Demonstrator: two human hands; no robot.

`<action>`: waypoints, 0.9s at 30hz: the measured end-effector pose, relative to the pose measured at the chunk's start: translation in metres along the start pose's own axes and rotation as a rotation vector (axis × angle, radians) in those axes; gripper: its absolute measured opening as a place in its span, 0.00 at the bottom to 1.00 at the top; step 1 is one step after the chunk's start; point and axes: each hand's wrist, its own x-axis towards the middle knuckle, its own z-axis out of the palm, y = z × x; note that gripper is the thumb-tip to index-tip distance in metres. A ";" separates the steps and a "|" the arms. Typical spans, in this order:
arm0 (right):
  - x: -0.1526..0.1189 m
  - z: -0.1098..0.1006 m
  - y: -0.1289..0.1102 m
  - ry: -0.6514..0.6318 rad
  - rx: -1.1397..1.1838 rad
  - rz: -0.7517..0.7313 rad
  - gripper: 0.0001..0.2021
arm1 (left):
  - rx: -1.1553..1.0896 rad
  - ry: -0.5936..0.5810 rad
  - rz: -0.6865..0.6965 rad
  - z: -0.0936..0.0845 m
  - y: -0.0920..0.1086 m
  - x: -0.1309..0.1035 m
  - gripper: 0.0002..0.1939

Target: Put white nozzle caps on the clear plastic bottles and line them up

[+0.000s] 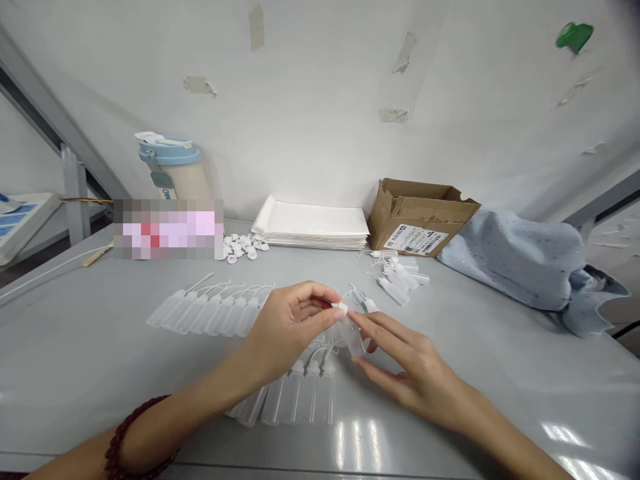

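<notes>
My left hand (295,317) pinches a small white cap (341,308) at the neck of a clear plastic bottle (353,337). Around the body of that bottle, which is tilted, are the fingers of my right hand (400,357). Several clear bottles with thin bent tubes (213,315) lie in a row left of my left hand. A second row of bottles (300,397) lies nearer the front, partly under my left forearm. More bottles (397,280) lie loosely behind my right hand. White caps (240,247) are heaped at the back left.
A stack of white envelopes (313,223) and an open cardboard box (423,217) stand along the wall. Bluish cloth (520,260) lies at the right. At the back left are a large blue-lidded cup (177,170) and a blurred-out item (167,230) on the grey table (450,427).
</notes>
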 end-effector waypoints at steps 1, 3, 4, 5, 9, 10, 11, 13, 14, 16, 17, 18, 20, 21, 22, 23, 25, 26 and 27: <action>0.000 0.000 0.000 0.006 -0.006 -0.009 0.29 | -0.002 -0.002 0.000 0.000 0.000 0.000 0.09; 0.001 0.000 0.000 0.018 -0.019 -0.020 0.29 | 0.001 -0.009 0.000 -0.001 0.000 0.000 0.09; 0.001 0.000 0.000 0.022 -0.023 -0.022 0.28 | 0.004 -0.011 0.000 -0.002 0.000 0.000 0.09; 0.001 0.000 0.000 0.027 -0.026 -0.021 0.28 | 0.008 -0.013 -0.001 -0.002 0.000 0.000 0.09; 0.002 0.001 0.001 0.054 -0.033 -0.032 0.28 | 0.012 -0.014 -0.003 -0.003 0.000 0.000 0.09; 0.002 0.001 0.002 0.062 -0.036 -0.039 0.28 | 0.010 -0.017 -0.004 -0.003 0.001 0.001 0.09; 0.002 0.001 0.003 0.071 -0.040 -0.045 0.28 | 0.005 -0.019 -0.007 -0.003 0.001 0.001 0.09; 0.002 0.002 0.004 0.092 -0.049 -0.057 0.27 | -0.007 -0.024 -0.015 -0.003 0.002 0.001 0.09; 0.002 0.002 0.004 0.106 -0.056 -0.060 0.26 | -0.012 -0.028 -0.019 -0.002 0.002 0.001 0.09; 0.002 0.002 0.004 0.139 -0.073 -0.068 0.24 | -0.021 -0.034 -0.023 -0.002 0.002 0.001 0.09; 0.002 0.002 0.004 0.156 -0.083 -0.073 0.23 | -0.025 -0.037 -0.024 -0.002 0.002 0.000 0.09; 0.003 0.002 0.003 0.171 -0.097 -0.080 0.22 | -0.028 -0.041 -0.025 -0.002 0.002 0.000 0.09; 0.003 0.002 0.004 0.197 -0.141 -0.100 0.21 | -0.030 -0.044 -0.027 -0.003 0.002 0.000 0.09; 0.003 0.003 0.005 0.209 -0.176 -0.111 0.20 | -0.031 -0.043 -0.027 -0.003 0.002 0.000 0.09; 0.002 0.003 0.006 0.220 -0.221 -0.119 0.19 | -0.031 -0.041 -0.024 -0.004 0.003 0.000 0.09; 0.002 0.003 0.007 0.228 -0.274 -0.126 0.19 | -0.033 -0.038 -0.020 -0.004 0.003 0.000 0.09; 0.000 0.004 0.009 0.243 -0.387 -0.141 0.19 | -0.038 -0.034 -0.008 -0.005 0.003 0.000 0.09; 0.000 0.004 0.010 0.250 -0.439 -0.149 0.19 | -0.037 -0.032 -0.003 -0.005 0.004 0.000 0.09; -0.001 0.005 0.011 0.256 -0.486 -0.158 0.19 | -0.033 -0.030 0.001 -0.005 0.004 0.000 0.09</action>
